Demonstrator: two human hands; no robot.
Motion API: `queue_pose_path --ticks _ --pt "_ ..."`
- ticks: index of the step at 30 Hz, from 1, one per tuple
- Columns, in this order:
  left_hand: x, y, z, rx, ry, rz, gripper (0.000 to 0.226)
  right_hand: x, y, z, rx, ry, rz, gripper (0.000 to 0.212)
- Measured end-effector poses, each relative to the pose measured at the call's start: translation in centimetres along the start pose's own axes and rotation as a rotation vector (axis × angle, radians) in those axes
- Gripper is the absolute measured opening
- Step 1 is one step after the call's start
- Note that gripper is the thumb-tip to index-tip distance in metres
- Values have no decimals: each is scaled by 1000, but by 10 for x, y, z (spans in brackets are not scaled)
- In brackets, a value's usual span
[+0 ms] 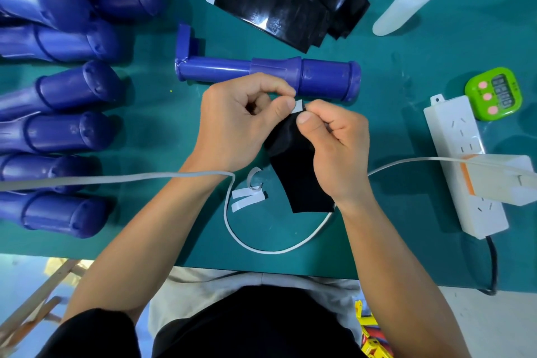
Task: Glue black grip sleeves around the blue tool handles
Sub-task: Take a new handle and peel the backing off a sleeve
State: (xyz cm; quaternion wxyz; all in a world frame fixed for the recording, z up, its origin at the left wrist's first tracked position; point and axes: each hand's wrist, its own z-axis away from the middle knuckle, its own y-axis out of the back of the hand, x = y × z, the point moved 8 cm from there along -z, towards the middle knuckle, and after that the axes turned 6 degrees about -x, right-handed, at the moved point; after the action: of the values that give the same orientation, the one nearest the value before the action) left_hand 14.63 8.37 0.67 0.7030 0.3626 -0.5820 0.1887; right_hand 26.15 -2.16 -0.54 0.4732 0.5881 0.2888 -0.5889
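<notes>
Head view shows my left hand (pixel 238 125) pinching the white backing strip (pixel 297 106) at the far corner of a black grip sleeve (pixel 299 183). My right hand (pixel 334 148) grips that sleeve near the same corner, above the tabletop (pixel 406 67). Just beyond, a blue tool handle (pixel 270 71) lies left to right.

black sleeve (pixel 302 189): upper end hidden | blue handles (pixel 64 90): cut by left edge | timer (pixel 494 93): digits unreadable
</notes>
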Motion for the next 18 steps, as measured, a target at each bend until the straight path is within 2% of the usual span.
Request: queue_pose_path --ticks 4,7,10,13,16,18 --pt "12 -1 1 -25 -100 -87 15 1 -1 1 -74 5 -54 32" --pt "7 -3 -1 -85 -54 7 23 -4 -4 1 -105 23 -133 36" --pt "9 -3 1 -68 -51 -20 24 -2 -5 -1 -109 -6 -195 37" --pt "5 -5 2 -29 2 43 21 6 -6 -3 -166 -60 -192 27" --pt "-3 -7 2 -11 106 229 14 8 0 -2 -126 -69 -148 21" --pt "0 -9 2 -29 92 215 10 7 4 -3 -67 -59 -119 21"
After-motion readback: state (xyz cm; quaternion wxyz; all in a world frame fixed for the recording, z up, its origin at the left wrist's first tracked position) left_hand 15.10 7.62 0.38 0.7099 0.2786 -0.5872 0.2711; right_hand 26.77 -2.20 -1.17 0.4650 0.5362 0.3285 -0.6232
